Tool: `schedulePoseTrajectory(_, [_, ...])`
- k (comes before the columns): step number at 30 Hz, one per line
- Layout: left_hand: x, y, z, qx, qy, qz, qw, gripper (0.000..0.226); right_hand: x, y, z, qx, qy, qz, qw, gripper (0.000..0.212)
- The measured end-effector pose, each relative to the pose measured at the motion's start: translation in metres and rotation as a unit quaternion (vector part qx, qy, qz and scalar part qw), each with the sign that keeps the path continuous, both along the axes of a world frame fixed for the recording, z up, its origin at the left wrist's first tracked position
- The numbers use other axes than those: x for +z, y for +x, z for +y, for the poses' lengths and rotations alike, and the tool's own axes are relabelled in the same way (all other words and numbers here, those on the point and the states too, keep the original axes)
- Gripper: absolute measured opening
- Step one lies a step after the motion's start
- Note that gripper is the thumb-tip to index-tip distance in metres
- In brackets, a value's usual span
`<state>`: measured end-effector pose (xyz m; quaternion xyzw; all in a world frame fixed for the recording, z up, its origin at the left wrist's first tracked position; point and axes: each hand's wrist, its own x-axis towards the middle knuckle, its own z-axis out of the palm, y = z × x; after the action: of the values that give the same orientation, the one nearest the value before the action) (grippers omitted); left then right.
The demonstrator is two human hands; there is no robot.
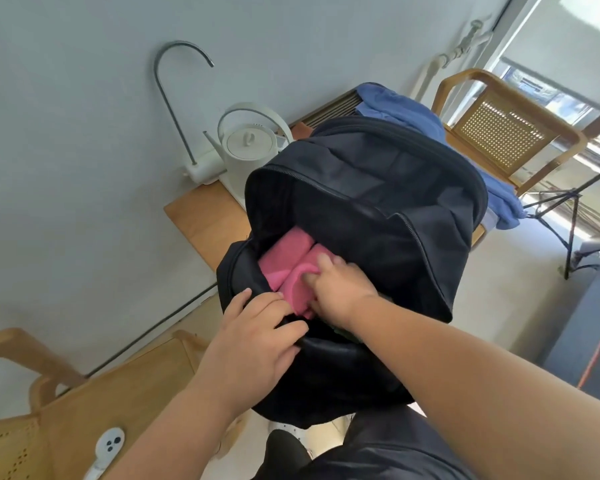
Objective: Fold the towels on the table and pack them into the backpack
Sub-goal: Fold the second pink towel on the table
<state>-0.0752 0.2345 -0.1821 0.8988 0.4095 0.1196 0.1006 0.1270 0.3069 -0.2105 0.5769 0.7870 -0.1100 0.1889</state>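
Your wooden table (201, 216) stands against a pale wall (66, 168), white kettle (248, 147) at its back; the black fabric backpack (378, 209) gapes open at its edge, soft blue towel (395, 105) heaped behind; your left hand (257, 337) curls over the near rim; your right hand (340, 289) grips the folded pink towel (284, 265) inside.

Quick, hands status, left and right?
Left hand: grips the rim of the black fabric backpack.
Right hand: grips the pink folded towel inside it.

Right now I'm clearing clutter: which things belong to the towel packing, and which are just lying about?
Job: black backpack, pink towel, left hand, right hand, blue cloth (possibly another towel).
Lying about: white kettle, wicker chair.
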Motion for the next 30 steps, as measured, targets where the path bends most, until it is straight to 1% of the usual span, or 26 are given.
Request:
schedulePoseTrajectory(1, [0.0,0.0,0.0,-0.002,0.002,-0.001,1.0,0.024,0.003,0.0,-0.004,0.039,0.025,-0.013,0.999,0.051])
schedulePoseTrajectory(2, [-0.001,0.0,0.001,-0.001,0.005,-0.004,1.0,0.023,0.002,0.0,-0.007,0.056,0.019,-0.024,0.998,0.056])
schedulePoseTrajectory(5, [-0.002,0.001,0.001,-0.002,0.016,-0.011,1.0,0.022,-0.013,0.003,-0.007,0.039,-0.112,-0.076,0.99,0.075])
schedulePoseTrajectory(6, [-0.003,0.0,0.001,-0.005,0.02,-0.013,1.0,0.021,-0.02,0.003,-0.007,0.038,-0.137,-0.095,0.985,0.08])
schedulePoseTrajectory(8, [-0.005,-0.002,0.0,-0.008,0.021,-0.011,1.0,0.025,-0.031,0.003,-0.003,0.046,-0.153,-0.118,0.98,0.087])
schedulePoseTrajectory(10, [-0.006,-0.005,-0.001,-0.008,0.02,-0.01,1.0,0.022,-0.038,0.002,0.002,0.05,-0.164,-0.125,0.977,0.091])
schedulePoseTrajectory(11, [-0.006,-0.006,-0.002,-0.008,0.02,-0.01,1.0,0.019,-0.04,0.003,0.005,0.052,-0.17,-0.129,0.976,0.092])
schedulePoseTrajectory(15, [-0.004,-0.006,0.0,-0.004,0.009,0.01,1.0,0.021,-0.04,0.006,0.013,0.059,-0.182,-0.139,0.972,0.094])
schedulePoseTrajectory(18, [-0.001,-0.005,0.001,-0.002,-0.009,0.02,1.0,0.027,-0.033,0.003,0.013,0.06,-0.185,-0.14,0.971,0.09])
schedulePoseTrajectory(20, [0.003,-0.003,0.0,0.013,-0.024,0.004,1.0,0.04,-0.018,-0.002,0.011,0.055,-0.179,-0.115,0.976,0.081])
schedulePoseTrajectory(21, [0.006,-0.001,-0.002,0.031,-0.037,-0.024,0.999,0.048,-0.006,-0.004,0.007,0.048,-0.171,-0.085,0.98,0.075])
schedulePoseTrajectory(23, [0.019,0.009,-0.002,0.085,-0.068,-0.127,0.986,0.058,0.022,-0.008,-0.003,0.032,-0.133,0.008,0.991,0.063])
schedulePoseTrajectory(24, [0.026,0.015,0.0,0.11,-0.077,-0.179,0.975,0.059,0.038,-0.009,-0.011,0.026,-0.103,0.063,0.992,0.06])
schedulePoseTrajectory(26, [0.045,0.03,0.008,0.141,-0.059,-0.259,0.954,0.052,0.068,-0.007,-0.028,0.027,-0.014,0.151,0.988,0.058])
schedulePoseTrajectory(28, [0.066,0.047,0.018,0.167,-0.026,-0.33,0.929,0.047,0.098,0.004,-0.038,0.042,0.096,0.211,0.972,0.057])
schedulePoseTrajectory(30, [0.087,0.064,0.031,0.188,0.008,-0.393,0.9,0.049,0.13,0.02,-0.04,0.061,0.223,0.263,0.937,0.047])
